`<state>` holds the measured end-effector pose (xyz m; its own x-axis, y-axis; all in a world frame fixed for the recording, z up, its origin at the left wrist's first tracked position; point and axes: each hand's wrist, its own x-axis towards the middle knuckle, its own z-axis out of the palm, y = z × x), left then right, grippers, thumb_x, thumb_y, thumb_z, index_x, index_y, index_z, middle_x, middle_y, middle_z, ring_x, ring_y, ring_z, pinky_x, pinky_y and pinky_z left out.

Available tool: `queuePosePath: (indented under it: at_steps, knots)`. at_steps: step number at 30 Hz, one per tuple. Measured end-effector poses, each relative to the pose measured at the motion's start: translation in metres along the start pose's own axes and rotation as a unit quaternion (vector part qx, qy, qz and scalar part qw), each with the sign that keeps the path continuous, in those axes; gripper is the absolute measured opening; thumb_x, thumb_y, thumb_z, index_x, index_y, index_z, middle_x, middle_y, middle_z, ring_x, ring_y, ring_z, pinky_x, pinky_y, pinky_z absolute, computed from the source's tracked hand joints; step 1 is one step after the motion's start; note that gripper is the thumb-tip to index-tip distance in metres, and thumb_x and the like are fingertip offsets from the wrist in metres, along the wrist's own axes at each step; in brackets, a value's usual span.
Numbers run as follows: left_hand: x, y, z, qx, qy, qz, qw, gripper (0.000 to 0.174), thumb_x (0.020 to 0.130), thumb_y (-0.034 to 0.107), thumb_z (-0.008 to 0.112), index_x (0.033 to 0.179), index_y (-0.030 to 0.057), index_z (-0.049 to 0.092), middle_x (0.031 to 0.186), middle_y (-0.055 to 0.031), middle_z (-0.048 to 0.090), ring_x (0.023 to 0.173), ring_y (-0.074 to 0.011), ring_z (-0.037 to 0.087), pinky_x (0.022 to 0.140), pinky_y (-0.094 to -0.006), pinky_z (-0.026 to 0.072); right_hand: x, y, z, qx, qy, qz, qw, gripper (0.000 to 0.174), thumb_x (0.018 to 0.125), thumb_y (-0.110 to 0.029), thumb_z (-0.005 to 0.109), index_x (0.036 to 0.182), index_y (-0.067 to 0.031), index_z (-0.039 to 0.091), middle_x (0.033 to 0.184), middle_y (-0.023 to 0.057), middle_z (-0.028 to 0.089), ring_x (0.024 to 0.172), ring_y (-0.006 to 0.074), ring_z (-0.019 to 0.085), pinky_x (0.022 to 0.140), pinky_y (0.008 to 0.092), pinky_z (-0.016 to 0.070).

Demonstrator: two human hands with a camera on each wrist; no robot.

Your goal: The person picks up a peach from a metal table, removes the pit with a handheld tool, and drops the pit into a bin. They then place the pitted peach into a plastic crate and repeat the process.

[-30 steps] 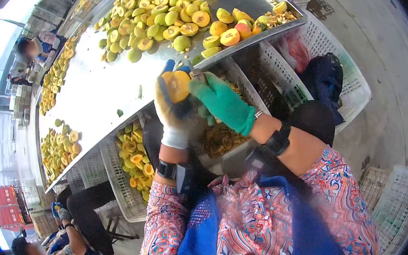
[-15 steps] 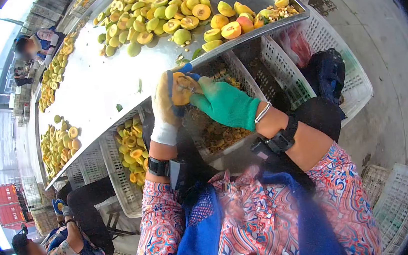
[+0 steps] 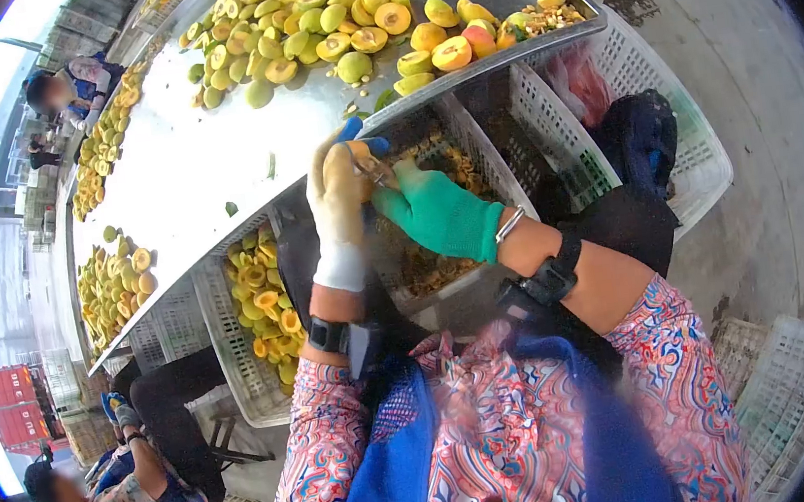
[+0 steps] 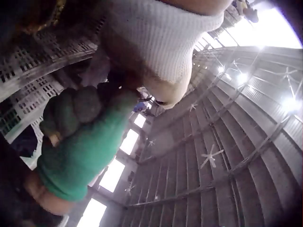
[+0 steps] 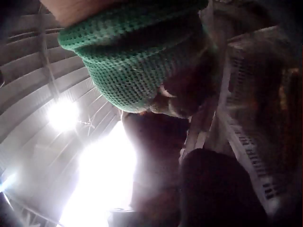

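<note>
Left hand [image 3: 334,194] holds fruit [image 3: 360,151], right hand [image 3: 439,210] apparently a tool [image 3: 377,170]

the place looked like a fruit-processing shed, a big working hall. a broad metal table [image 3: 207,189] carried heaps of halved fruit [image 3: 308,38], and slatted plastic crates [image 3: 788,415] stood by it and about the bare concrete floor [image 3: 734,114]. more people [image 3: 94,96] were along its edges, the nearest one seated. overhead, the left wrist view showed a high ribbed roof [image 4: 258,189] with fans [image 4: 211,156], bright lamps [image 4: 242,78] and a row of glaring windows [image 4: 112,175]
</note>
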<state>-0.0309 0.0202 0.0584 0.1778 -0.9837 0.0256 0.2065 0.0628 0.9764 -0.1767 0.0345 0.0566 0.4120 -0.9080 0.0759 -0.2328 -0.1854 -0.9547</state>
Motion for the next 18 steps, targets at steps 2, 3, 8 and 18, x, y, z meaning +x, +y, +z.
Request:
queuePosePath:
  at_steps: [2, 3, 8, 18]
  knots:
    - [-0.002, -0.004, 0.006, 0.057, 0.005, 0.077, 0.995, 0.034, 0.095, 0.013, 0.048, 0.124, -0.0041, 0.049, 0.096, -0.012, 0.063, 0.078, -0.0155, 0.06, 0.073, -0.0284, 0.0513, -0.003, -0.022, -0.011, 0.217, -0.119, 0.165, 0.955, 0.029, 0.093, -0.032, 0.052, 0.096, -0.0033, 0.049, 0.06, 0.0102, 0.054, 0.046, 0.0236, 0.054, 0.04, 0.0362, 0.042]
    - [-0.005, -0.003, 0.01, 0.055, 0.014, 0.107, 0.993, 0.034, 0.095, 0.011, 0.047, 0.124, -0.0049, 0.049, 0.095, -0.0146, 0.064, 0.074, -0.015, 0.059, 0.068, -0.0271, 0.051, -0.004, -0.022, -0.012, 0.235, -0.133, 0.163, 0.949, 0.029, 0.093, -0.032, 0.051, 0.096, -0.0028, 0.05, 0.061, 0.0081, 0.053, 0.047, 0.0202, 0.053, 0.04, 0.0345, 0.0423]
    - [-0.008, 0.006, 0.012, -0.034, -0.011, 0.018, 0.999, 0.036, 0.094, 0.013, 0.048, 0.125, -0.0049, 0.048, 0.097, -0.0171, 0.064, 0.074, -0.0154, 0.059, 0.062, -0.0259, 0.0509, -0.005, -0.015, -0.006, 0.21, -0.115, 0.111, 0.964, 0.029, 0.094, -0.034, 0.049, 0.09, -0.0058, 0.051, 0.058, 0.001, 0.049, 0.042, 0.0112, 0.046, 0.034, 0.0269, 0.0359]
    - [-0.004, -0.001, 0.002, -0.049, -0.051, 0.044, 0.997, 0.038, 0.093, 0.021, 0.052, 0.125, 0.0011, 0.046, 0.115, -0.0146, 0.057, 0.089, -0.0205, 0.061, 0.072, -0.0319, 0.0561, -0.005, -0.015, -0.015, 0.608, -0.336, 0.276, 0.664, 0.032, 0.096, -0.045, 0.044, 0.081, -0.0163, 0.05, 0.051, -0.0086, 0.033, 0.035, 0.004, 0.028, 0.03, 0.0219, 0.0236]
